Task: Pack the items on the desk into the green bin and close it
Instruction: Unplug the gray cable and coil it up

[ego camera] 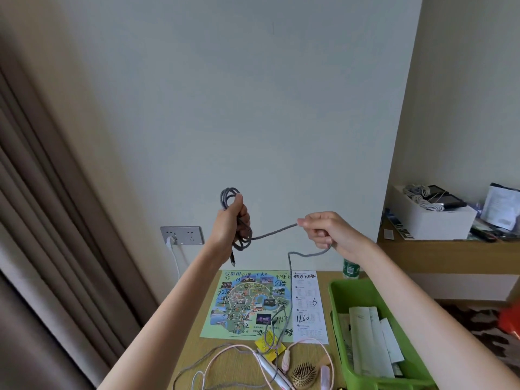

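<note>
**Q:** Where is the cable, and who has it?

**A:** Both hands hold it up in front of a pale wall. The left hand (229,220) is fisted round a bundle of loops of grey cable (270,235). The right hand (323,229), level with the left and apart from it, pinches the strand between thumb and curled fingers.

**Q:** How does the loose part run?

**A:** It crosses almost level from the bundle to the right hand. Below that hand it bends and drops nearly straight down to the tabletop (233,364), crossing a map (253,299). Its tail lies among pink cords (309,344) at the near edge (so a fair length looks not yet wound).

**Q:** And the bin?

**A:** The green bin (334,299) sits open on the tabletop, low and to the right, with papers inside. It lies under the right forearm, so the right hand is the nearer one. The bundle in the left hand is up and to the left of it.

**Q:** What does the next move depend on?

**A:** Probably on the hanging slack. It lies below the right hand, which would feed it across to the left.
</note>
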Action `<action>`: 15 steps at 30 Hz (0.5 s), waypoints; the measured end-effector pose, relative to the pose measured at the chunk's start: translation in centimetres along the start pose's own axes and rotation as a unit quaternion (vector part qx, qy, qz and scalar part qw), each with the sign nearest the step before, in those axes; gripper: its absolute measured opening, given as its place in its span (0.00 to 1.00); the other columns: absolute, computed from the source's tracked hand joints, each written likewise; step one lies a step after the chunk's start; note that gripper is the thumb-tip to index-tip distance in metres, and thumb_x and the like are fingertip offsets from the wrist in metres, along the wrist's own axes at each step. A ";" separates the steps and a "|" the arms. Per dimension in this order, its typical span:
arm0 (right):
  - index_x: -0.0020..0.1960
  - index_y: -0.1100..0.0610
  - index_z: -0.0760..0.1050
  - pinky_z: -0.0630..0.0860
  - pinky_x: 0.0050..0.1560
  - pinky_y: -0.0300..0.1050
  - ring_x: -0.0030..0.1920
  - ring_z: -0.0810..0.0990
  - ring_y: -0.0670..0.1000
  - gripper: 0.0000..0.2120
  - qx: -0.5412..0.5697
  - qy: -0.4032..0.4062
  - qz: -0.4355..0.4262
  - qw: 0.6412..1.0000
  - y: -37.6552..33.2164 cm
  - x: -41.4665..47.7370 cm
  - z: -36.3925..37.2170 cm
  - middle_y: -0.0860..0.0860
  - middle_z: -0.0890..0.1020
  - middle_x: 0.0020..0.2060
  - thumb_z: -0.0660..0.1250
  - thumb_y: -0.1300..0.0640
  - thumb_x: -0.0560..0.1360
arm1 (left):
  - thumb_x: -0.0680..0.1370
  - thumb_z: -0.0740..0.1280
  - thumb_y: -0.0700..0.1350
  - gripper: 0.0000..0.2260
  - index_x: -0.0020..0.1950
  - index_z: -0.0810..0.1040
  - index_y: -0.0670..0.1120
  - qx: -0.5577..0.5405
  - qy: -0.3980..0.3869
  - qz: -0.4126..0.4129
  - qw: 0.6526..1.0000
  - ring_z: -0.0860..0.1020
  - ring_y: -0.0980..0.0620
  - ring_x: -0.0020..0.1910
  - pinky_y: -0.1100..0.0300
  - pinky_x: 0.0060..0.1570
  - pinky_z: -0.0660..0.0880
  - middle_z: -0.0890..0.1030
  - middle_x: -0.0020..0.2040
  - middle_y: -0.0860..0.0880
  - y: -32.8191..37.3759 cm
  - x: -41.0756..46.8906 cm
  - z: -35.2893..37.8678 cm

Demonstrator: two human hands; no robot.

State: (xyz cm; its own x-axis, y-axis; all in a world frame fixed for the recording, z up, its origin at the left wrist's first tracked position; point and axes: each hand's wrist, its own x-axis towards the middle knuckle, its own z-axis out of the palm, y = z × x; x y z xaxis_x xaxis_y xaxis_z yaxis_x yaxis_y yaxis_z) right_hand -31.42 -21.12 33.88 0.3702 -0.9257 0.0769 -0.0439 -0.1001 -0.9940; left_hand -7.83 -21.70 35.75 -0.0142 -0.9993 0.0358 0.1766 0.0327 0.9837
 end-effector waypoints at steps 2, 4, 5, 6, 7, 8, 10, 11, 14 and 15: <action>0.28 0.53 0.65 0.62 0.29 0.40 0.24 0.59 0.48 0.20 0.009 -0.001 -0.024 1.000 -1.1 0.1 0.2 0.48 0.62 0.22 0.68 0.52 0.75 | 0.82 0.59 0.53 0.19 0.32 0.63 0.48 0.068 0.003 0.010 0.998 0.59 0.54 0.26 0.65 0.23 0.58 0.64 0.30 0.50 0.0 -0.2 -0.1; 0.32 0.55 0.71 0.64 0.29 0.40 0.24 0.61 0.47 0.15 0.039 -0.012 -0.044 0.998 -2.1 0.2 0.4 0.48 0.65 0.24 0.65 0.53 0.76 | 0.81 0.59 0.55 0.20 0.32 0.63 0.49 0.133 -0.007 0.008 0.991 0.60 0.55 0.25 0.65 0.23 0.58 0.65 0.30 0.50 0.0 -0.5 0.0; 0.35 0.56 0.74 0.65 0.29 0.40 0.23 0.62 0.46 0.13 0.043 -0.017 -0.050 0.998 -2.5 0.2 0.5 0.48 0.67 0.25 0.64 0.54 0.77 | 0.80 0.59 0.58 0.21 0.32 0.63 0.49 0.161 -0.019 0.003 0.987 0.60 0.55 0.24 0.64 0.24 0.58 0.66 0.29 0.51 0.0 -0.7 0.0; 0.38 0.57 0.76 0.65 0.28 0.39 0.22 0.63 0.46 0.13 0.031 -0.020 -0.054 0.998 -2.8 0.2 0.7 0.48 0.68 0.26 0.62 0.54 0.79 | 0.79 0.59 0.62 0.22 0.32 0.63 0.49 0.189 -0.038 -0.005 0.981 0.60 0.56 0.24 0.64 0.24 0.58 0.66 0.29 0.52 0.1 -0.9 0.1; 0.39 0.58 0.76 0.65 0.27 0.39 0.22 0.63 0.45 0.13 0.008 -0.020 -0.057 0.998 -3.1 0.2 0.9 0.49 0.69 0.26 0.61 0.54 0.80 | 0.77 0.59 0.66 0.23 0.33 0.63 0.50 0.212 -0.064 -0.011 0.975 0.59 0.56 0.25 0.64 0.25 0.58 0.66 0.29 0.52 0.3 -1.1 0.3; 0.40 0.59 0.76 0.63 0.26 0.38 0.22 0.62 0.46 0.14 -0.020 -0.020 -0.061 0.998 -3.3 0.2 1.1 0.49 0.69 0.26 0.60 0.54 0.81 | 0.73 0.58 0.70 0.25 0.34 0.63 0.50 0.230 -0.096 -0.016 0.968 0.59 0.55 0.26 0.63 0.26 0.57 0.66 0.30 0.53 0.4 -1.3 0.5; 0.40 0.59 0.75 0.59 0.24 0.37 0.22 0.61 0.46 0.15 -0.070 -0.023 -0.068 0.995 -3.7 0.3 1.8 0.50 0.69 0.26 0.60 0.53 0.82 | 0.67 0.57 0.77 0.29 0.37 0.62 0.50 0.253 -0.151 -0.021 0.955 0.59 0.53 0.30 0.61 0.28 0.56 0.65 0.32 0.52 0.5 -1.7 0.9; 0.40 0.58 0.74 0.58 0.24 0.37 0.22 0.60 0.46 0.15 -0.088 -0.025 -0.070 0.993 -4.0 0.3 2.1 0.50 0.69 0.26 0.59 0.53 0.82 | 0.66 0.57 0.78 0.30 0.37 0.62 0.50 0.261 -0.174 -0.024 0.949 0.58 0.53 0.31 0.60 0.29 0.56 0.65 0.33 0.52 0.5 -1.9 1.2; 0.38 0.56 0.75 0.54 0.22 0.36 0.21 0.59 0.45 0.15 -0.116 -0.035 -0.078 0.990 -4.6 0.5 3.2 0.50 0.68 0.25 0.60 0.53 0.82 | 0.70 0.59 0.74 0.27 0.35 0.62 0.50 0.297 -0.234 -0.025 0.925 0.58 0.55 0.26 0.64 0.25 0.56 0.65 0.29 0.55 0.2 -2.4 1.8; 0.38 0.56 0.75 0.54 0.22 0.35 0.21 0.59 0.45 0.15 -0.122 -0.037 -0.078 0.989 -4.8 0.6 3.4 0.50 0.69 0.25 0.60 0.53 0.82 | 0.71 0.62 0.72 0.26 0.34 0.63 0.50 0.302 -0.247 -0.027 0.920 0.58 0.56 0.25 0.65 0.24 0.57 0.65 0.28 0.55 0.0 -2.6 2.1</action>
State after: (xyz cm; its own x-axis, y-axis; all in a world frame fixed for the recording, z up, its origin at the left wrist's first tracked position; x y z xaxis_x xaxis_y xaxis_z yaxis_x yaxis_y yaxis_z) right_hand -27.82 -19.92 38.39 0.4574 -0.8633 0.2133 -0.1991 -0.3332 -0.9216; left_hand -9.81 -19.07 36.02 -0.4781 -0.8740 -0.0868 -0.4154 0.1379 0.8991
